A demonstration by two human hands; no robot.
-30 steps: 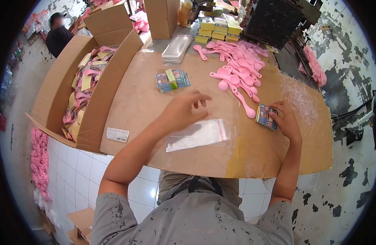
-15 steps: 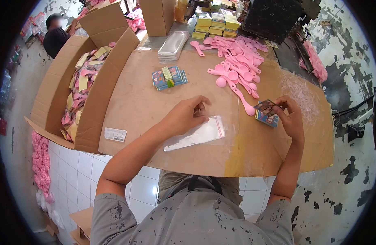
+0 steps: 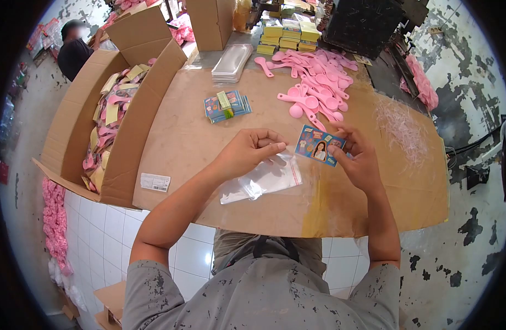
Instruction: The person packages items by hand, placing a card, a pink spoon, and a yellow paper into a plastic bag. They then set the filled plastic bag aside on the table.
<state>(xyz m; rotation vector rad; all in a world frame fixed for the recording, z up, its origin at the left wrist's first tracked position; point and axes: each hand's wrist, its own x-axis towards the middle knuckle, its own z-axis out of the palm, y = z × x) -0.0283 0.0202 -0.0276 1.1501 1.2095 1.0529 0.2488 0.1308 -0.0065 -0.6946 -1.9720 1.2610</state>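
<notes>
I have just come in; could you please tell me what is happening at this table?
A person's right hand holds a printed card, while the left hand pinches clear plastic over the table. The card is outside the plastic. Pink spoons lie heaped beyond the hands. To the left stands an open, filled box.

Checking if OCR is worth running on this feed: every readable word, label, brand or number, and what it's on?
No text reads with certainty.
Card in the right hand: heading and small captions, too blurred to quote.
Banded card stack: print too small to read.
White label on the cardboard sheet: barcode and fine print, too small to read.
Grey shirt: faint chest mark, unreadable.
</notes>
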